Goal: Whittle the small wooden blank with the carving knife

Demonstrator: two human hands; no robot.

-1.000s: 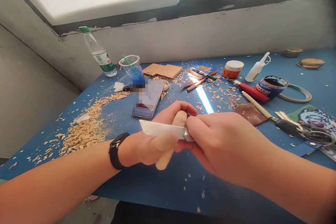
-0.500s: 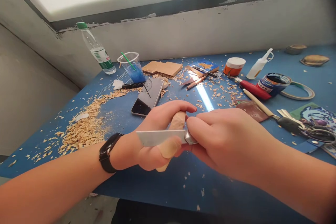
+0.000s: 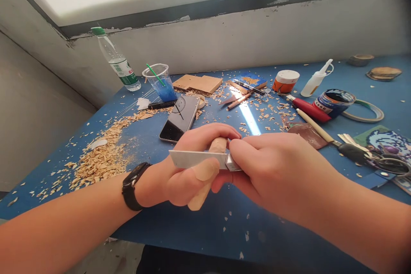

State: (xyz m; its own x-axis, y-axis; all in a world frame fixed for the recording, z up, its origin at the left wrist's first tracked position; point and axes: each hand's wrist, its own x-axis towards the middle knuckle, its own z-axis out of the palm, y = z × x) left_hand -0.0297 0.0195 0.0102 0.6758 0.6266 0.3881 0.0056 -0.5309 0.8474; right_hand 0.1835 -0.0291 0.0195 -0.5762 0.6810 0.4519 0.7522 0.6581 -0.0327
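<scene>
My left hand, with a black band on its wrist, is wrapped round a pale piece of wood that slants down toward me. Its thumb, which has a tan patch on it, presses at the back of a knife blade. The blade lies across the wood and points left. My right hand is closed on the knife; its fist hides the handle. Behind my left hand a phone lies on the blue table.
Wood shavings are heaped at the left. Behind stand a water bottle and a cup of blue liquid. Flat boards lie at the back. At the right are an orange-white jar, a red-handled tool, a paint jar and keys.
The knife blade has moved slightly up along the wood, away from me. My left thumb has shifted up with it, and the lower end of the wood shows more.
</scene>
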